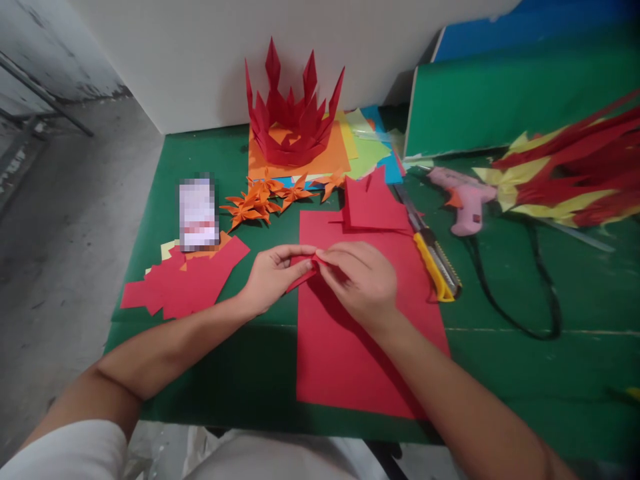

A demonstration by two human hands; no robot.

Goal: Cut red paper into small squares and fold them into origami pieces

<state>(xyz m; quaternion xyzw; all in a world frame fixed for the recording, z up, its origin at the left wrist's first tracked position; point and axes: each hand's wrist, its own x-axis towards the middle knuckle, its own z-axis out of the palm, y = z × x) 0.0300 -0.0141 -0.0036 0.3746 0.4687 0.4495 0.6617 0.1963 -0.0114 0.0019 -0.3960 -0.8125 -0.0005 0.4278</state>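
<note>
Between my two hands is a small piece of red paper (301,280), partly hidden by my fingers. My left hand (275,273) pinches it from the left, thumb below and forefinger above. The fingertips of my right hand (363,273) close on its right end. Both hands are held over a large red paper sheet (370,360) lying on the green table. A folded red paper piece (373,203) rests on the sheet's far end. Beside it, to the right, lies a utility knife (433,257) with a yellow handle and its blade out.
A spiky red paper crown (290,143) stands on coloured sheets at the back. Orange paper flowers (260,197) lie before it. Red paper strips (195,283) and a blurred phone-like object (199,213) are left. A pink glue gun (465,197) with a cord lies right, near red-yellow paper streamers (575,170).
</note>
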